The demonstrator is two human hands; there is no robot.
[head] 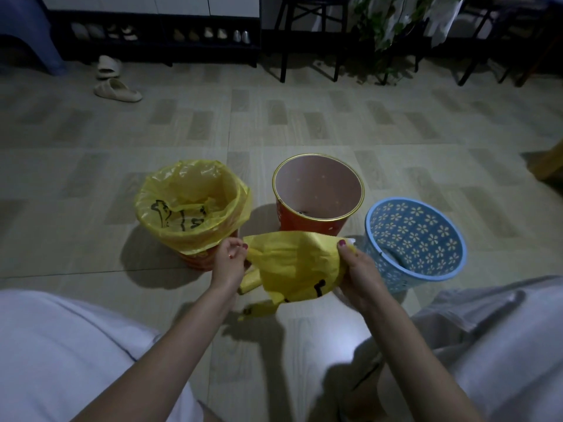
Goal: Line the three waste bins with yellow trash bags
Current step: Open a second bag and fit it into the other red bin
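Yellow film hangs between both hands: the left hand [228, 263] and right hand [359, 275] each pinch the trash bag [297, 263] at six o'clock. One bin [192, 208] is lined — next, open its mouth over the red bin [318, 193] at twelve; the blue bin [416, 242] waits at three.

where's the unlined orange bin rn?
Head view, centre: the orange bin stands on the floor between the yellow-lined bin and the blue flowered basket.

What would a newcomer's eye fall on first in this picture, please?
Probably the crumpled yellow trash bag stretched between the left hand and right hand at centre. Behind it stand three bins: a lined bin on the left, a bare orange bin in the middle, a blue flowered bin on the right.
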